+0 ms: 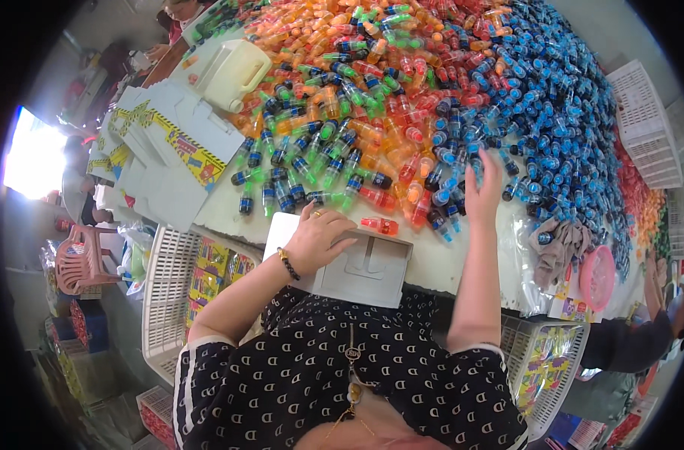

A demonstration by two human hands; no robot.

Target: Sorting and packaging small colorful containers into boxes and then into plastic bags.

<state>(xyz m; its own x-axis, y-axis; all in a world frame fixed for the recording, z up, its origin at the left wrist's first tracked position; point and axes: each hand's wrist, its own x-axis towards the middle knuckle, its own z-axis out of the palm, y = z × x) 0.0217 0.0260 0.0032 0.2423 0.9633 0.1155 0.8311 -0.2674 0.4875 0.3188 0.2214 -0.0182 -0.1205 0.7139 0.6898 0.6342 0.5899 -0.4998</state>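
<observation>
A white cardboard box [372,262] stands open at the table's front edge, close to my body. Over its left side lies my left hand [323,236], fingers stretched and thumb apart. Its fingertips reach a small green bottle with a dark cap [321,198]; whether they touch it I cannot tell. One red bottle [379,225] lies at the box's far edge. Further right, my right hand [486,187] extends over the near edge of the blue bottles [556,112], its thumb and fingers apart. No held thing shows in either hand.
Orange bottles [387,139] and other colours form a large heap. Flat printed cartons [162,142] and a cream jug [237,71] lie left. White baskets [166,300] flank me. At right are a grey cloth [563,251], a pink basket [598,277] and another person's arm [631,341].
</observation>
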